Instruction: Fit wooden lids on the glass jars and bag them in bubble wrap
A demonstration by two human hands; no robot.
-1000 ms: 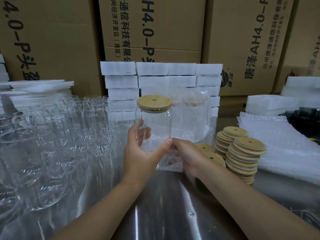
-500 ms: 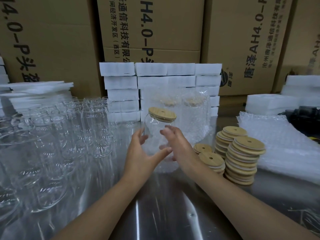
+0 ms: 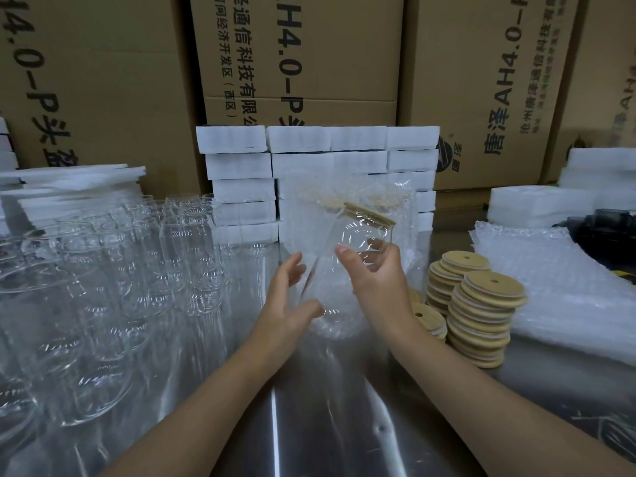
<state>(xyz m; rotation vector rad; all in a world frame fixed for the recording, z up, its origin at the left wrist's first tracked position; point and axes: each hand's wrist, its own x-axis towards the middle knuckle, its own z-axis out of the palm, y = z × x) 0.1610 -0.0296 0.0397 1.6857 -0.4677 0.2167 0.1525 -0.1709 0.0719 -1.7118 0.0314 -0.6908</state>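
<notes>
Head view: I hold the clear glass jar (image 3: pixel 347 266), round wooden lid (image 3: pixel 370 213) fitted, tilted above the steel counter (image 3: pixel 275 425). The grip of my right hand (image 3: pixel 378 282) curls round its wall; that of my left hand (image 3: pixel 287 304) is spread beside the base, probably steadying it for bagging.

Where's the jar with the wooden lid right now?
Head view, centre: the lidded jar is tilted, gripped by the right hand with the left hand at its base, just left of the stacked wooden lids.
</notes>
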